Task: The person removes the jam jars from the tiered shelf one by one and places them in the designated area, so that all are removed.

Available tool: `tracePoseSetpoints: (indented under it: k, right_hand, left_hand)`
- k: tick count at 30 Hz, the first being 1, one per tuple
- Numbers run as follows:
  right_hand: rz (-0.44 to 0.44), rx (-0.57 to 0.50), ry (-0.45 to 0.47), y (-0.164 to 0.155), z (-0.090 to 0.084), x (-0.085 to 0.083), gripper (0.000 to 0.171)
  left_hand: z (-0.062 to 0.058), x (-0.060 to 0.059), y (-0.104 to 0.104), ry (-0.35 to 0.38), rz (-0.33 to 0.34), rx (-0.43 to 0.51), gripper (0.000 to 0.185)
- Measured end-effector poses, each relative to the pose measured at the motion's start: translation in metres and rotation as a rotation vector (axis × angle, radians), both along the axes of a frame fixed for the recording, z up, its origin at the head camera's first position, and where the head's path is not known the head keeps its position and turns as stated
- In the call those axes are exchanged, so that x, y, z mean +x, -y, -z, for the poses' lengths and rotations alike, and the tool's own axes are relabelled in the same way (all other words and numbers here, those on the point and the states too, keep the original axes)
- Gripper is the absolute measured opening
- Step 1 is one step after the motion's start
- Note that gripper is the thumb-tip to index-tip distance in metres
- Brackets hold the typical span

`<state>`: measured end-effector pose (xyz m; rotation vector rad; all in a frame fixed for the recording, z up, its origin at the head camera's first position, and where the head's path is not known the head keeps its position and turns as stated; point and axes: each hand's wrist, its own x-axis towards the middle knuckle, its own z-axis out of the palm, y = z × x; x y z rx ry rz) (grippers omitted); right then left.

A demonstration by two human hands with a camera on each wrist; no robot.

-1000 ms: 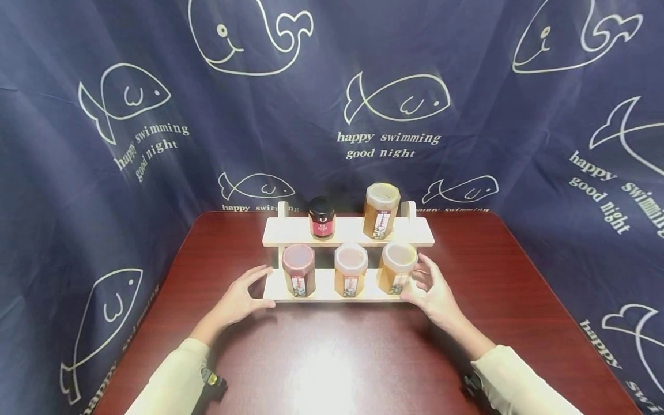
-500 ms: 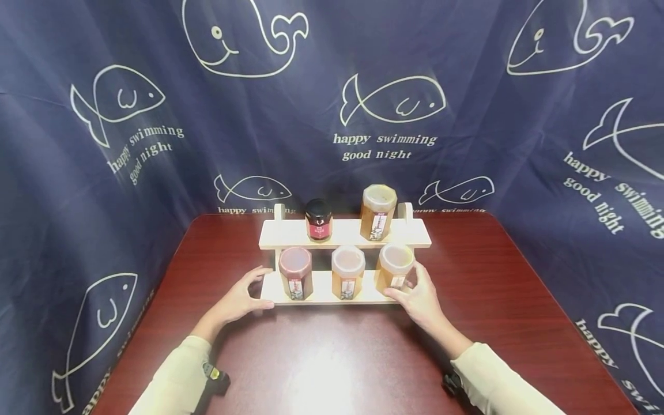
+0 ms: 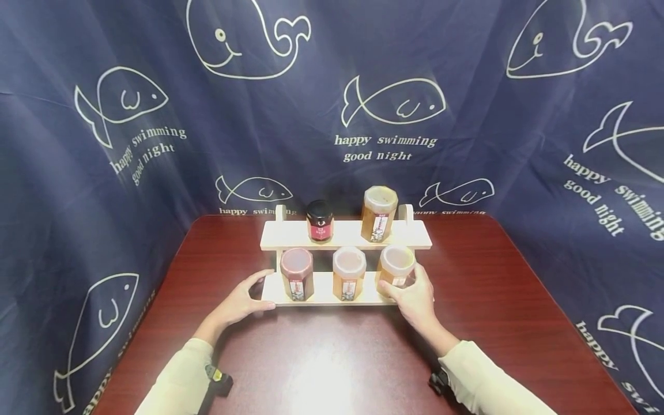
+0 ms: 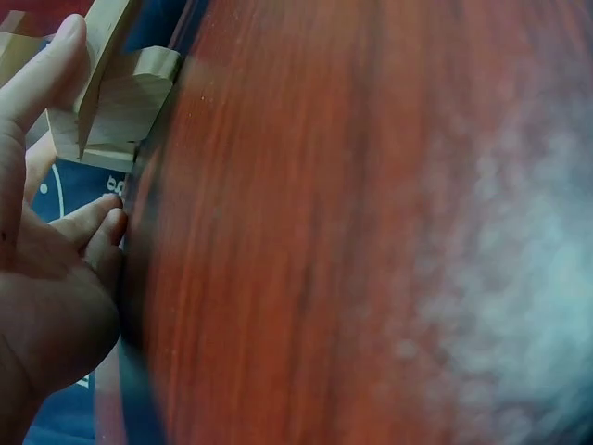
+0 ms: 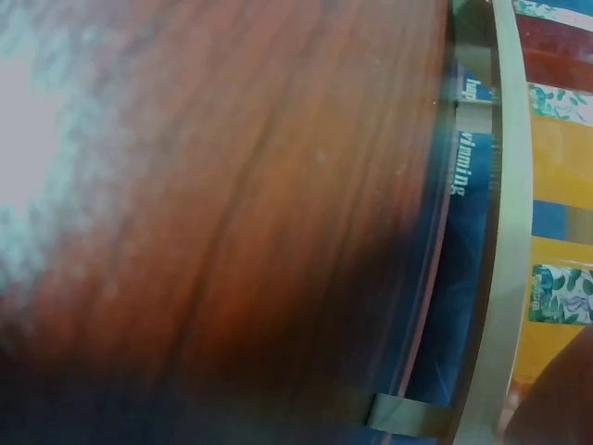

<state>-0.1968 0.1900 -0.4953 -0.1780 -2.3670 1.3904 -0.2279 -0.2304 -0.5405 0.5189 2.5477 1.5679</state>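
Note:
A two-tier wooden rack (image 3: 321,293) stands on a dark red table (image 3: 337,357). Its lower shelf carries a dark red jar (image 3: 297,274), a middle amber jar (image 3: 349,274) and a right amber jar (image 3: 396,264). My right hand (image 3: 410,294) grips that right jar, thumb across its front and fingers round its far side. My left hand (image 3: 249,291) rests against the rack's left end with its fingers relaxed; in the left wrist view the left hand (image 4: 56,278) lies beside the wooden upright (image 4: 120,111). The right wrist view shows the shelf edge (image 5: 510,232) and blurred table.
On the upper shelf stand a small black-lidded red jar (image 3: 319,221) and a tall amber jar (image 3: 379,213). A navy curtain with fish drawings (image 3: 394,104) hangs close behind and around the table. Bare tabletop lies in front of the rack.
My right hand has moved in from beside the rack and closed round the right amber jar on the lower shelf. The left hand has stayed at the rack's left end.

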Motion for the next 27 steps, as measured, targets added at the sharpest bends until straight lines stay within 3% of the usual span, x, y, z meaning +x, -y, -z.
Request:
tracePoseSetpoints:
  k: [9,16,27]
  right_hand:
    - [-0.026,-0.021,-0.121,-0.005,-0.005,-0.001,0.073]
    - [-0.015,0.033,-0.13,-0.014,-0.017,-0.003,0.071]
    - [0.057,0.084,-0.098,-0.047,-0.039,-0.004,0.067]
  left_hand:
    - [-0.007,0.0,-0.003,0.015,0.023,0.013,0.086]
    - [-0.04,0.018,-0.012,0.051,0.028,0.015,0.084]
    - [-0.035,0.018,-0.014,0.032,0.002,0.055,0.085]
